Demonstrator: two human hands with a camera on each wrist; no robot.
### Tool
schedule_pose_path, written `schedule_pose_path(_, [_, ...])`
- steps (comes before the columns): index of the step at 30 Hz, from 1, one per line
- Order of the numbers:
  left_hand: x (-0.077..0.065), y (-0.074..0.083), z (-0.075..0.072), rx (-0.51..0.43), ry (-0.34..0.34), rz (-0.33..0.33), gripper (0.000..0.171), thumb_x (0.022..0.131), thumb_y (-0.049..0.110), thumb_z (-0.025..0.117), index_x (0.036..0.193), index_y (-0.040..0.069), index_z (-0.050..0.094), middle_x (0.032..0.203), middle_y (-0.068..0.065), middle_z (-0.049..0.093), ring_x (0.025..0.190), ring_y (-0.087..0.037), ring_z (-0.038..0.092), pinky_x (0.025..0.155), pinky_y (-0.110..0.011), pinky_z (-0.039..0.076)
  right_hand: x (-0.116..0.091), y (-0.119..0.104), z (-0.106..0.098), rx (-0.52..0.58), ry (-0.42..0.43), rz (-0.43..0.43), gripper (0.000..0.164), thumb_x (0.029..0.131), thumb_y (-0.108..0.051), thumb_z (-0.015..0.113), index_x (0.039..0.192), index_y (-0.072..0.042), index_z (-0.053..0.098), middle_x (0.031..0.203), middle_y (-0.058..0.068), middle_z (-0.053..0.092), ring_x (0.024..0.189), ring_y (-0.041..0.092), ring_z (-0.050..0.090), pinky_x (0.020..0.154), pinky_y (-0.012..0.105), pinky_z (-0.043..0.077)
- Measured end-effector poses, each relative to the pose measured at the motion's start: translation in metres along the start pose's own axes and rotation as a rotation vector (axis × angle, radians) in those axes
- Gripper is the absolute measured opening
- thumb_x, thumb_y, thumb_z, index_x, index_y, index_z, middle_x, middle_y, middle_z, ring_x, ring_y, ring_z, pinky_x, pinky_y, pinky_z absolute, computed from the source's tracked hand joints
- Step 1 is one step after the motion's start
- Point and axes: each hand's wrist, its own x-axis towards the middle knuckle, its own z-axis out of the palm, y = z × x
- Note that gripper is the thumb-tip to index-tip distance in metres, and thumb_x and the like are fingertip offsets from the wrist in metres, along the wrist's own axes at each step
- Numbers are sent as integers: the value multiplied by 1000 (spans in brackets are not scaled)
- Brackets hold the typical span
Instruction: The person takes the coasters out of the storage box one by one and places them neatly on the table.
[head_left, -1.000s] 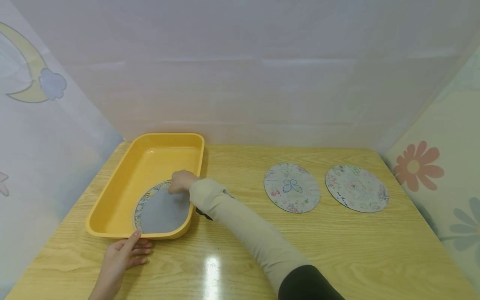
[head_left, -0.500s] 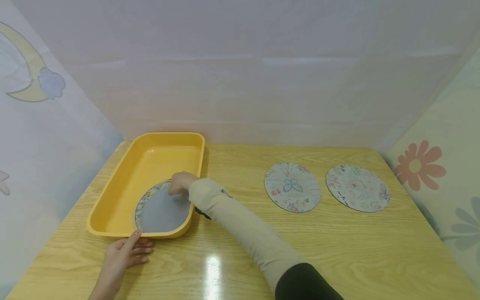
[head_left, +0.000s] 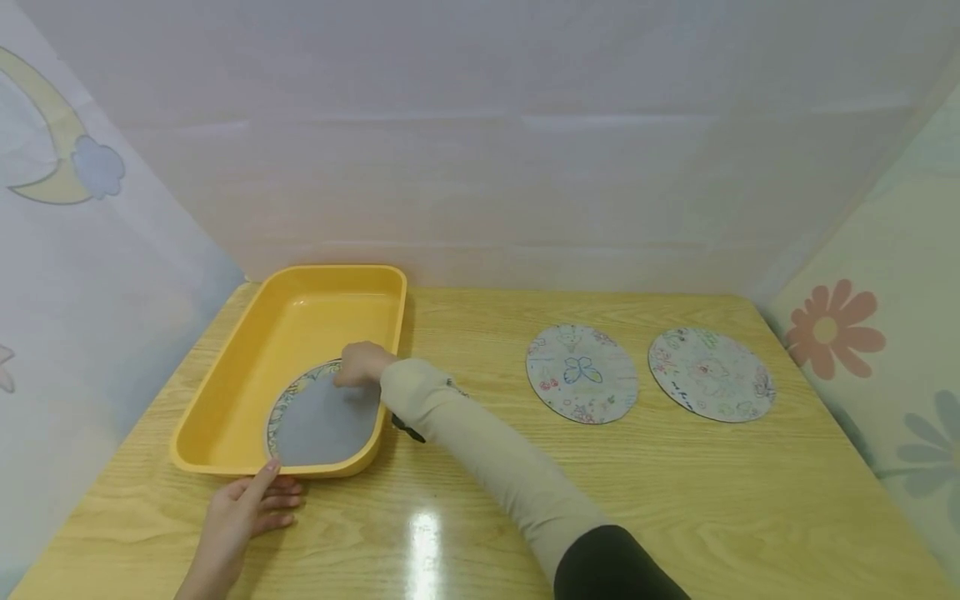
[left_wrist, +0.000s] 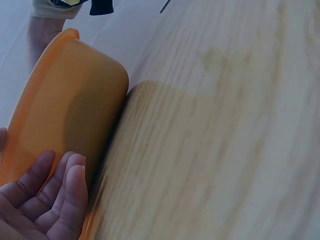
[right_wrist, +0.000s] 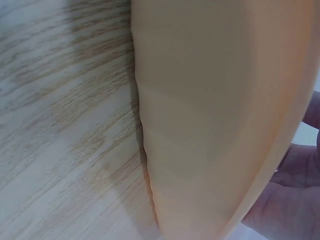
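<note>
A deep yellow plastic tray [head_left: 322, 318] stands on the left side of the wooden table. Near its front end lies a round grey disc [head_left: 318, 425] with a strip of colourful doodled pattern along its left edge. My left hand [head_left: 243, 510] grips the tray's front rim, thumb on top and fingers against the outer wall; those fingers [left_wrist: 70, 195] show in the left wrist view. Reaching over the tray's right side, my right hand [head_left: 363, 364] has curled fingers at the disc's far right edge and appears to pinch it. The tray wall [right_wrist: 210, 120] partly hides this hand in the right wrist view.
Two round doodled discs lie flat on the table [head_left: 480, 517] to the right: one with a blue butterfly [head_left: 582, 375], and another [head_left: 712, 375] beside it. A pale curtain [head_left: 480, 150] hangs behind, with printed sheets at both sides.
</note>
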Motion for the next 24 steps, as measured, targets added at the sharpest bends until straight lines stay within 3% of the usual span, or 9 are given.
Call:
schedule_pose_path(4, [0,0,0,11,0,-9,49,93,41,48,87,-4,67,75,-3,68,69,-14,65,63,-31,57,0,2,0,73,26,9,17,88,-22,54,78,-9,50,71,-1,44,64,12,43,52,20,35])
schedule_pose_path(8, [0,1,0,15,-1,-14,49,93,41,48,88,-4,67,76,-2,68,69,-13,65,63,-31,57,3,5,2,160,55,22,28,87,-17,55,65,-11,39,61,-2,37,53,11,35,45,19,29])
schedule_pose_path(12, [-1,1,0,14,-4,-13,49,93,41,48,88,-5,67,76,-2,68,70,-13,65,63,-31,57,6,7,4,175,60,1,38,86,-13,55,56,-12,31,51,-3,29,44,9,26,40,19,22])
schedule_pose_path(15, [-1,1,0,14,-2,-17,50,93,41,48,88,-5,67,76,-2,68,70,-13,65,63,-31,57,7,8,4,162,54,-32,38,87,-12,55,55,-12,34,50,-3,27,44,8,24,40,18,20])
schedule_pose_path(18, [-1,1,0,14,-1,-23,50,93,42,48,88,-4,67,76,-2,68,70,-13,65,64,-31,57,6,8,4,141,50,-71,25,88,-14,55,63,-10,50,56,-3,36,49,8,31,43,18,25])
schedule_pose_path(20, [-1,1,0,13,0,-23,49,93,42,49,88,-4,67,76,-2,68,70,-13,65,64,-31,57,5,9,3,135,52,-92,14,88,-14,55,79,-9,64,67,-3,51,57,8,40,48,16,32])
schedule_pose_path(22, [0,0,0,13,-1,-23,50,93,42,49,88,-4,67,76,-2,68,70,-13,65,64,-31,57,5,10,3,124,52,-112,19,89,-16,54,99,-8,68,86,-2,62,69,9,49,56,15,40])
schedule_pose_path(24, [0,0,-1,13,-1,-21,50,93,42,49,89,-5,67,77,-2,68,70,-13,65,64,-31,57,4,10,3,128,53,-128,27,89,-17,55,112,-9,65,104,0,64,82,9,54,66,15,45])
